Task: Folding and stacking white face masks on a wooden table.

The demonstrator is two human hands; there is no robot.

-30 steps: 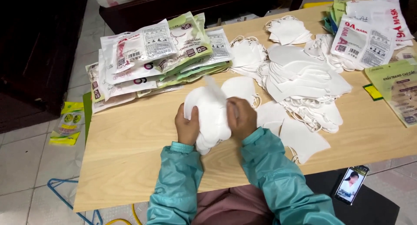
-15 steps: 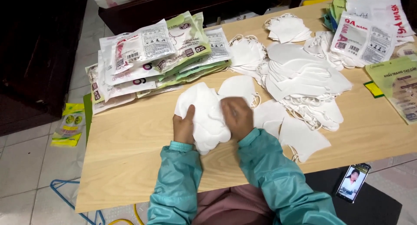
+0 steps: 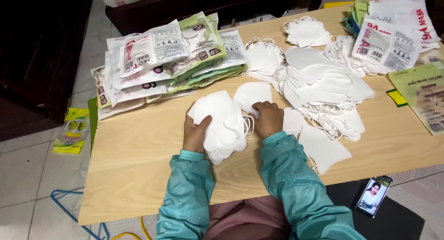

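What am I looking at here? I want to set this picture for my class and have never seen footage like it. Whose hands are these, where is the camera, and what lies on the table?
The camera sits on a person's head and looks down at their own hands, in teal sleeves. The left hand grips a stack of white face masks; the right hand rests against its edge. On the wooden table lie a heap of loose white masks to the right and a pile of sealed mask packets at the back left. A phone lies below the table's near edge.
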